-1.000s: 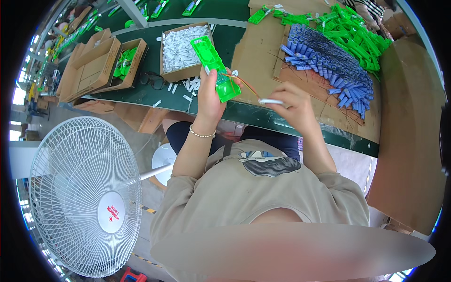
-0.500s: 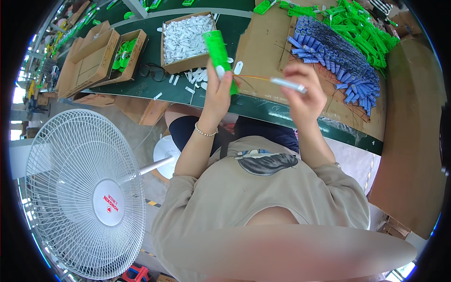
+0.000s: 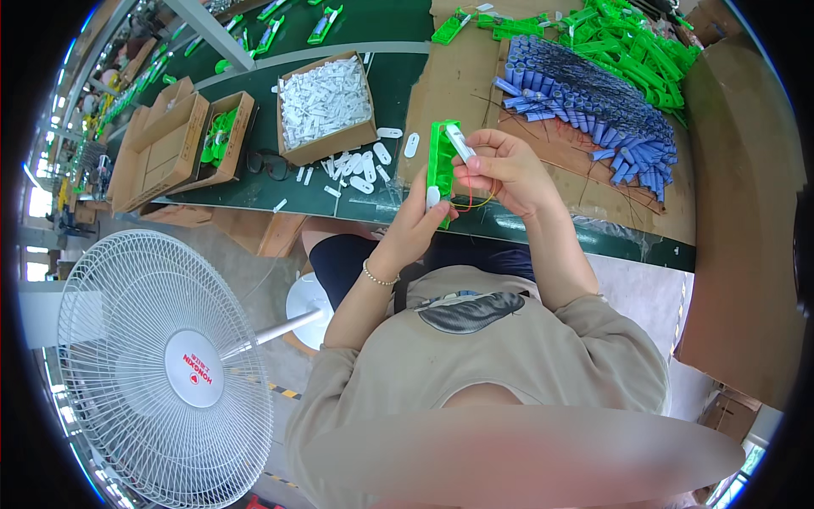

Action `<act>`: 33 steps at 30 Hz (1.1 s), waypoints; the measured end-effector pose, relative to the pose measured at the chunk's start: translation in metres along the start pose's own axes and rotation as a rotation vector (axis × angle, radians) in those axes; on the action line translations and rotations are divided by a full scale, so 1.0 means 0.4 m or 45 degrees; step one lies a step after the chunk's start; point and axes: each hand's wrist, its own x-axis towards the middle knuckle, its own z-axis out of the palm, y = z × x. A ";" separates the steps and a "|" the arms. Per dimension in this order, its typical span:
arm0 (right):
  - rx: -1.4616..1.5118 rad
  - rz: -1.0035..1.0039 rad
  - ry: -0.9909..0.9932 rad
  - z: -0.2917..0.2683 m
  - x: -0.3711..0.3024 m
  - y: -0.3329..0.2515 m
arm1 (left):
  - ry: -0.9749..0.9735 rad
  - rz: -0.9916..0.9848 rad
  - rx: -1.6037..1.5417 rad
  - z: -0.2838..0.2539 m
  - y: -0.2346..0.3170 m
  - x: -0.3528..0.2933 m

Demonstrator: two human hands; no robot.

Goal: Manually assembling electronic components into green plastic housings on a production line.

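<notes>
1. Left hand (image 3: 421,216): forearm rises from the lower centre of the frame, bent at the elbow, wrist upward with a thin bracelet (image 3: 379,276) on it. Fingers are curled around the lower end of a long green plastic housing (image 3: 441,165), thumb lying against its near face. Closed grasp on the housing.
2. Green plastic housing: held roughly upright at centre frame, just above the near edge of the green table (image 3: 254,182), its long axis running up and down. Open side faces right, toward the other hand.
3. Right hand (image 3: 502,170): forearm comes up from the lower right, wrist bent inward toward frame left. Thumb and forefinger pinch a small white cylindrical part (image 3: 458,142), which lies tilted against the top of the housing. Remaining fingers are loosely folded. Closed pinch on the white part.
4. Thin red and yellow wires (image 3: 475,202) loop beneath the right hand, between it and the housing. Where they end cannot be told.
5. The two hands sit close together, touching or nearly so around the housing.
6. Surroundings: a cardboard box of white parts (image 3: 326,106) in the upper centre-left; loose white parts on the table beside it; a pile of blue cylinders (image 3: 593,119) on brown cardboard in the upper right; a heap of green housings (image 3: 636,42) at the top right; a white pedestal fan (image 3: 161,373) in the lower left.
</notes>
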 end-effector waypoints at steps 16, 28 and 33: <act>-0.551 -0.340 0.119 -0.044 -0.017 0.051 | 0.250 0.037 0.282 0.065 -0.018 0.007; 0.027 0.058 -0.472 -0.042 -0.016 0.077 | 0.132 0.091 -0.154 -0.022 0.011 0.009; -0.311 0.091 -0.400 -0.025 -0.002 0.078 | 0.025 -0.409 -0.786 -0.013 0.006 -0.009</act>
